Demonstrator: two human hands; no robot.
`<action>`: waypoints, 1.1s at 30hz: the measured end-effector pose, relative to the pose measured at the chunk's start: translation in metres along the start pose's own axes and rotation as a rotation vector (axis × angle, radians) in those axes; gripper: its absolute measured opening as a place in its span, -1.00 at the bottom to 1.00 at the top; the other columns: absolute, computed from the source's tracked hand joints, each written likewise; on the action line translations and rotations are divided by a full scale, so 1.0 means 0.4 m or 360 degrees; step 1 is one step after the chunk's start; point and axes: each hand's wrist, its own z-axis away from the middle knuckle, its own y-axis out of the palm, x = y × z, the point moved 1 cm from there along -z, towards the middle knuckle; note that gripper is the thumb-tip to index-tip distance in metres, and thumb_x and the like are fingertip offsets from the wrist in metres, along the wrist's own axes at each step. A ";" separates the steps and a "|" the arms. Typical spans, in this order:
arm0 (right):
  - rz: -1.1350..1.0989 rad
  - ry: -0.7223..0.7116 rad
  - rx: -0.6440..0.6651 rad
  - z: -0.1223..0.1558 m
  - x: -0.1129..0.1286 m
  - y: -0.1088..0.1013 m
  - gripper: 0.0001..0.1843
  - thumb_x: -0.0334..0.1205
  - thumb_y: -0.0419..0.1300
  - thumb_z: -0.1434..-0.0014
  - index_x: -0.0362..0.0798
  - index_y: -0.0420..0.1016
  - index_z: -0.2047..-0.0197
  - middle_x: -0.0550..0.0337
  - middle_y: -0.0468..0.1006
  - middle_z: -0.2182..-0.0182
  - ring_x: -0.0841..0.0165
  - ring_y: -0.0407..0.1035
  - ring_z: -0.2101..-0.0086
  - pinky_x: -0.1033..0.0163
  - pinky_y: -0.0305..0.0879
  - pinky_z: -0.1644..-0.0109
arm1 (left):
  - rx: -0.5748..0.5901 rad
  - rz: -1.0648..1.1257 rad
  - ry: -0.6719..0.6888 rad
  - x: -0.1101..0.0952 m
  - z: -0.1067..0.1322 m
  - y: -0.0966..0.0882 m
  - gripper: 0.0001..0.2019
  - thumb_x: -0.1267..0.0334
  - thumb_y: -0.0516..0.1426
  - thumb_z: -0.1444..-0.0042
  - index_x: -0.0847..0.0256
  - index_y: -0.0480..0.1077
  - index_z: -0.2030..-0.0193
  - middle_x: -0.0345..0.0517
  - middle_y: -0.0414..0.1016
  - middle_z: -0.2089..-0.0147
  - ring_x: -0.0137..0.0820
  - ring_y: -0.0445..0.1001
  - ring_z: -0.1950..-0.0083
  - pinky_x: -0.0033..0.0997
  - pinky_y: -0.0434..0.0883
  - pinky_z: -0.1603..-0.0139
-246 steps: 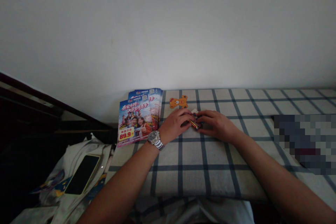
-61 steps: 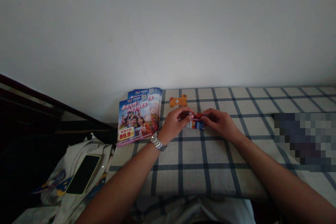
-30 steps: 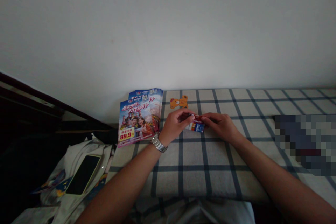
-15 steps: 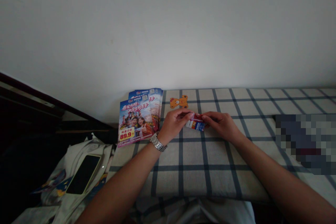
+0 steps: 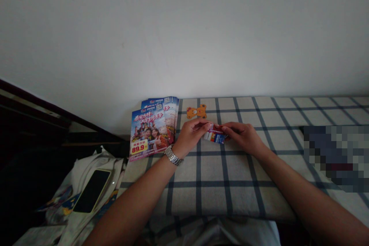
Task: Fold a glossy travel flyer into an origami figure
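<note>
A small folded piece of printed paper (image 5: 214, 136), red, white and blue, is held just above the checked cloth. My left hand (image 5: 190, 134), with a metal watch on its wrist, pinches the paper's left end. My right hand (image 5: 241, 135) pinches its right end. Both hands have their fingers closed on the paper. Just behind the hands an orange bear-shaped cutout (image 5: 196, 112) lies flat on the cloth.
A stack of colourful flyers (image 5: 152, 128) lies at the cloth's far left corner against the white wall. A phone (image 5: 90, 191) rests on a white bag on the lower left. The checked cloth (image 5: 225, 177) covers the surface; a pixelated patch sits at right.
Earlier both hands pressed the paper flat on the cloth. It is now lifted slightly and turned so more of its printed face shows; the hands stay in the same spot.
</note>
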 end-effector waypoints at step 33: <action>-0.0089 0.0046 0.0047 -0.002 0.002 0.004 -0.55 0.17 0.16 -0.38 0.00 0.70 0.10 0.13 0.72 0.33 0.24 0.58 0.39 0.20 0.51 0.31 | -0.0033 -0.0251 0.0022 -0.009 0.005 -0.002 -0.68 0.01 0.15 -0.37 0.22 0.59 0.13 -0.10 0.64 0.21 -0.31 0.57 0.20 -0.40 0.46 0.18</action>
